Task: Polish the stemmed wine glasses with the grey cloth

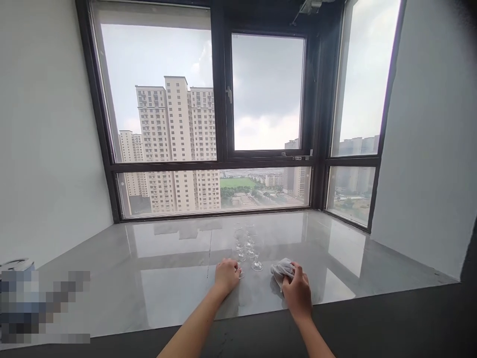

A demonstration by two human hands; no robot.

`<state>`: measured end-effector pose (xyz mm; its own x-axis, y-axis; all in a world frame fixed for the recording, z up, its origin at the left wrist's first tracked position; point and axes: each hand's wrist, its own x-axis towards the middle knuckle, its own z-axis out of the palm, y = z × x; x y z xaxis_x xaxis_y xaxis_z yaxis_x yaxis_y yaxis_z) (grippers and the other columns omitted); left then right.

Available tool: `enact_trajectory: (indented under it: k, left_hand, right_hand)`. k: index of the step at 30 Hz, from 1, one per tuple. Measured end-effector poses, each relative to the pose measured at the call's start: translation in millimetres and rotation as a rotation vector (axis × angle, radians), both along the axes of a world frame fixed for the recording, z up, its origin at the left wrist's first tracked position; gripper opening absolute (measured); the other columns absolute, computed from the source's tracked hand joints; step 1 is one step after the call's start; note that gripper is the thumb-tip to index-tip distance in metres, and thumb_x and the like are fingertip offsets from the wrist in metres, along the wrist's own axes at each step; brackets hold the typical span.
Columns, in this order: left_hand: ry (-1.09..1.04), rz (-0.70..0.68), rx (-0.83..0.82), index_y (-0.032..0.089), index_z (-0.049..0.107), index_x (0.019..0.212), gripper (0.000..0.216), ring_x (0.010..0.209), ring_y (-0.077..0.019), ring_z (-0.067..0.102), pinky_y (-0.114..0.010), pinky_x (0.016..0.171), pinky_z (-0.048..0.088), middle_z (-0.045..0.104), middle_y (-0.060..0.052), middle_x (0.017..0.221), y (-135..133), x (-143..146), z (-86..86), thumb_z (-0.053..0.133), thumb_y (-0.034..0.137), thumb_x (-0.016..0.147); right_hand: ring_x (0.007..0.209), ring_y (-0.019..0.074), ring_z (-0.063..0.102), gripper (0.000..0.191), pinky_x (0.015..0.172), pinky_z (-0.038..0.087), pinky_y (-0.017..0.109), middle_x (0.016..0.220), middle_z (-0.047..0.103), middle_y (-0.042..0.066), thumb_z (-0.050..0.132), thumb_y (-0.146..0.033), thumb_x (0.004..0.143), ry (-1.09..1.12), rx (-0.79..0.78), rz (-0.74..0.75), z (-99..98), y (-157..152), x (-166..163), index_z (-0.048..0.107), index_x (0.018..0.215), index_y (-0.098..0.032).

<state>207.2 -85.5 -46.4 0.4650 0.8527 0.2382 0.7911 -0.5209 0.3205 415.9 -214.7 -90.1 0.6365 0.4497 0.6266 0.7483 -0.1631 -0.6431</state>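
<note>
Several clear stemmed glasses (249,244) stand in a small cluster on the glossy grey stone sill (167,268) in front of a big window. My left hand (226,274) is closed around the stem or base of the nearest glass (240,258), at its left side. My right hand (296,290) lies to the right of the glasses, its fingers gripping a crumpled white cloth (282,269) that rests on the sill. Another glass (257,261) stands between my two hands.
A dark-framed window (223,124) rises behind the sill, with tower blocks outside. White walls close in on the left and right. A dark ledge (391,318) runs along the sill's near edge. A blurred patch covers the lower left corner.
</note>
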Motion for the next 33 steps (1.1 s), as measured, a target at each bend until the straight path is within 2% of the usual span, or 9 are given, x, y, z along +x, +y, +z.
enact_trajectory:
  k: [3,11,17,20,22,25,27,30,33]
  left_hand:
    - [0.041,0.083,0.005,0.022,0.07,0.077,0.017,0.102,-0.0251,0.061,-0.034,0.089,0.038,0.073,-0.007,0.093,22.7,-37.8,6.9,0.058,0.031,0.084]
    - [0.106,0.527,-0.036,0.023,0.062,0.076,0.021,0.11,-0.0306,0.06,-0.041,0.092,0.04,0.072,-0.009,0.095,93.8,-196.2,29.1,0.05,0.034,0.088]
    - [0.067,0.69,-0.11,0.022,0.06,0.086,0.021,0.117,-0.0336,0.056,-0.043,0.093,0.041,0.071,-0.011,0.101,108.2,-225.0,45.3,0.053,0.042,0.087]
    - [0.028,0.748,-0.125,0.015,0.057,0.104,0.04,0.111,-0.0372,0.058,-0.044,0.085,0.045,0.066,-0.021,0.112,91.4,-215.6,41.6,0.047,0.051,0.088]
    - [0.014,0.691,-0.13,0.014,0.056,0.106,0.04,0.101,-0.0337,0.063,-0.042,0.079,0.046,0.067,-0.02,0.107,70.4,-197.3,33.3,0.04,0.048,0.092]
    - [0.025,0.398,-0.104,0.02,0.06,0.094,0.025,0.092,-0.024,0.065,-0.034,0.08,0.045,0.07,-0.009,0.094,34.2,-146.5,18.0,0.044,0.039,0.09]
    - [0.042,0.163,-0.061,0.023,0.064,0.09,0.02,0.104,-0.0226,0.061,-0.032,0.09,0.042,0.07,-0.006,0.101,14.8,-102.0,11.1,0.05,0.038,0.086]
    - [0.056,-0.102,-0.024,0.03,0.067,0.11,0.03,0.12,-0.0232,0.053,-0.033,0.104,0.036,0.065,-0.004,0.122,2.6,-37.4,9.3,0.055,0.039,0.083]
    - [0.068,-0.174,-0.016,0.03,0.057,0.134,0.051,0.133,-0.0322,0.041,-0.046,0.109,0.03,0.05,-0.009,0.145,9.5,7.5,12.9,0.053,0.038,0.083]
  right_hand:
    - [0.098,0.03,0.063,0.035,0.078,0.05,0.038,0.097,0.066,0.014,0.042,-0.027,0.086,-0.004,0.008,-0.003,-2.4,0.4,1.2,0.05,0.118,-0.018]
    - [0.098,0.0328,0.062,0.037,0.073,0.049,0.039,0.096,0.066,0.015,0.042,-0.031,0.083,-0.027,-0.001,-0.043,-7.0,4.1,4.1,0.052,0.116,-0.018]
    - [0.09,0.0306,0.064,0.039,0.065,0.048,0.035,0.096,0.064,0.015,0.04,-0.036,0.085,-0.011,-0.026,-0.032,-6.7,2.0,3.5,0.052,0.117,-0.018]
    - [0.095,0.0315,0.063,0.039,0.067,0.048,0.036,0.096,0.065,0.015,0.04,-0.036,0.085,-0.036,-0.003,-0.029,-8.2,2.8,4.3,0.051,0.118,-0.018]
    - [0.096,0.0323,0.063,0.039,0.067,0.048,0.037,0.095,0.066,0.015,0.041,-0.036,0.084,-0.04,0.008,-0.041,-8.3,4.1,4.7,0.051,0.117,-0.018]
    - [0.098,0.0319,0.063,0.036,0.069,0.048,0.037,0.093,0.066,0.014,0.041,-0.035,0.083,-0.018,0.021,-0.034,-6.2,4.8,4.2,0.051,0.115,-0.019]
    - [0.096,0.0306,0.063,0.035,0.07,0.049,0.037,0.093,0.066,0.013,0.042,-0.034,0.083,0.007,0.032,-0.014,-4.2,3.9,3.2,0.051,0.114,-0.021]
    - [0.092,0.0291,0.064,0.034,0.071,0.049,0.036,0.094,0.065,0.011,0.043,-0.035,0.083,0.028,0.037,-0.013,-2.4,2.2,1.8,0.051,0.114,-0.022]
    - [0.091,0.0288,0.064,0.034,0.074,0.05,0.037,0.095,0.064,0.011,0.043,-0.033,0.084,0.011,0.032,-0.017,-2.7,2.1,1.4,0.051,0.115,-0.022]
